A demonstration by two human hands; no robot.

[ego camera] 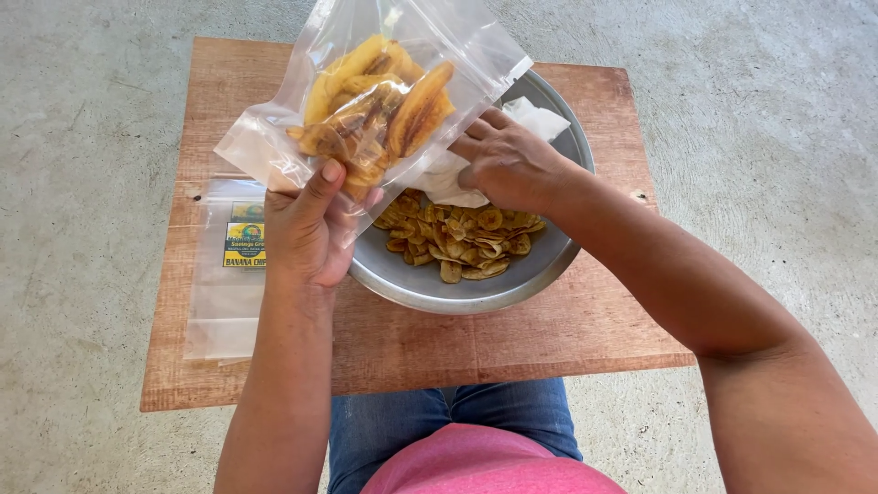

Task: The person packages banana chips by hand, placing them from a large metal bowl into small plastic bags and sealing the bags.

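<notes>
Above the metal bowl [430,279], the left hand [306,233] pinches a clear plastic bag [366,82] by its lower edge, thumb pressed on the film, the bag tilted and already part-filled with long banana chips [380,105]. The right hand [508,165] is at the bag's mouth, fingers curled; whether that grip holds chips, I cannot tell. Plenty of round chips [462,242] lie in the bowl, beside a white cloth [540,119]. Labelled empty bags [229,274] wait on the wooden worktop [512,343], unfilled.

A flat stack of empty clear pouches [224,293] with a printed label [245,236] lies on the left part of a small wooden board table [512,343]. The table stands on a grey concrete floor [750,119].
</notes>
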